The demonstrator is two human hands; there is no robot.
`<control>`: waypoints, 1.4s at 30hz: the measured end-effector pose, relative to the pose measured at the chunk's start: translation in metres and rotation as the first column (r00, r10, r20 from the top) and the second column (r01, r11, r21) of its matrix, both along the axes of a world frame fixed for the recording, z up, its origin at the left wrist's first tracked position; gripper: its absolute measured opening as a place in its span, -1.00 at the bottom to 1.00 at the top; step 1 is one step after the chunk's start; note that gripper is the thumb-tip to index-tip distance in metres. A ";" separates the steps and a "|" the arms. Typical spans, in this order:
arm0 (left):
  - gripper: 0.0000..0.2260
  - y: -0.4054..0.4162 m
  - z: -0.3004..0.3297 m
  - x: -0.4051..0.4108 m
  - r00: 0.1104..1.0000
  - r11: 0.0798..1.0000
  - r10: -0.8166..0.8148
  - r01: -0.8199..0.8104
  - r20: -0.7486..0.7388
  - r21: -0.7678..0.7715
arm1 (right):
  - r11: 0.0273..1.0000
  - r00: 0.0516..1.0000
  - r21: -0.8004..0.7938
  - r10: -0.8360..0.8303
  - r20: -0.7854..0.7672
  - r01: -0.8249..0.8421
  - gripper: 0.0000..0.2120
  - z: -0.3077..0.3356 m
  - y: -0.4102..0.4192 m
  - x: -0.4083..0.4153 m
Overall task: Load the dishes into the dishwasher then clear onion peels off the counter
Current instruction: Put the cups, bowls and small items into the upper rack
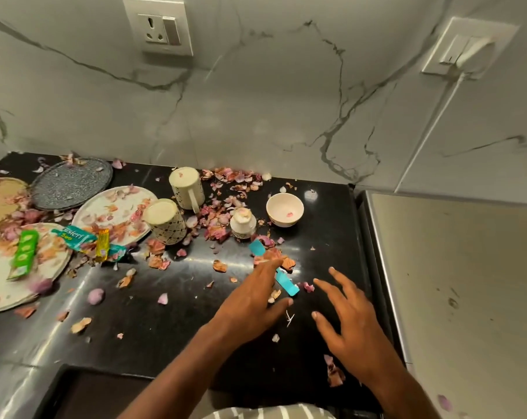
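Pink and brown onion peels (226, 219) lie scattered over the black counter (177, 334). Several plates sit at the left, among them a white plate (117, 207) and a grey plate (71, 184). Two upturned cream mugs (187, 185) (164, 220), a small upturned white cup (242, 223) and a white bowl (284, 209) stand farther back. My left hand (253, 300) reaches forward with straight fingers, its tips touching peels and a teal wrapper piece (286, 285). My right hand (349, 322) hovers open just to the right, fingers spread, holding nothing.
Green, teal and yellow wrappers (74, 240) lie on the near left plates. A steel appliance top (455, 282) borders the counter on the right. The marble wall behind carries a socket (159, 28) and a plugged-in white cord (467, 52).
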State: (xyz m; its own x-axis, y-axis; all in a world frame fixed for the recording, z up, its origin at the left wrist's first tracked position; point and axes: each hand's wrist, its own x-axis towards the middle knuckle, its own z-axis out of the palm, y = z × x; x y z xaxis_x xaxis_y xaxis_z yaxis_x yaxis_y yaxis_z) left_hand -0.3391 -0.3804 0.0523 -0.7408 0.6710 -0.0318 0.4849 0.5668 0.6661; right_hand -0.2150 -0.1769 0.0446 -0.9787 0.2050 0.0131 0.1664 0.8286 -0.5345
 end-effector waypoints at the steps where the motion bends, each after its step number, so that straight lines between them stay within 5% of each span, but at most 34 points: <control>1: -0.33 0.000 -0.001 -0.006 1.000 1.000 0.005 -0.005 0.003 0.002 | 1.000 1.000 -0.007 -0.002 0.006 0.002 -0.45 0.001 -0.002 -0.002; 8: -0.39 -0.003 0.002 -0.060 0.994 0.994 0.108 -0.108 -0.035 -0.008 | 0.996 0.998 -0.072 -0.052 0.027 0.054 -0.46 0.002 -0.012 -0.011; 14: -0.34 -0.025 0.002 -0.105 0.940 0.957 0.264 -0.283 -0.217 -0.060 | 0.986 0.994 -0.146 -0.074 0.079 0.084 -0.45 0.003 -0.032 -0.006; 17: -0.31 -0.051 0.003 -0.132 0.849 0.886 0.377 -0.447 -0.371 -0.123 | 0.981 0.991 -0.169 -0.072 0.113 0.091 -0.44 0.005 -0.043 -0.013; 23: -0.18 -0.112 -0.005 -0.187 0.769 0.683 0.556 -0.639 -0.317 -0.354 | 0.976 0.989 -0.213 -0.005 0.147 0.037 -0.47 0.005 -0.063 -0.021; 28: -0.21 -0.135 -0.005 -0.197 0.782 0.746 0.592 -0.624 -0.195 -0.234 | 0.973 0.993 -0.230 0.019 0.116 0.008 -0.52 0.009 -0.070 -0.029; 34: -0.11 -0.133 0.005 -0.155 0.793 0.846 0.506 -0.533 -0.338 0.015 | 0.964 0.999 -0.265 -0.038 -0.013 0.033 -0.57 0.024 -0.071 -0.032; 39: -0.01 -0.091 0.034 -0.094 0.906 0.947 0.295 -0.234 -0.305 0.220 | 0.947 0.987 -0.319 -0.090 -0.134 0.044 -0.52 0.038 -0.076 -0.028; 42: 0.03 -0.055 0.039 -0.061 0.987 0.967 0.059 -0.019 -0.152 0.254 | 0.930 0.972 -0.364 -0.135 -0.192 0.058 -0.41 0.050 -0.078 -0.025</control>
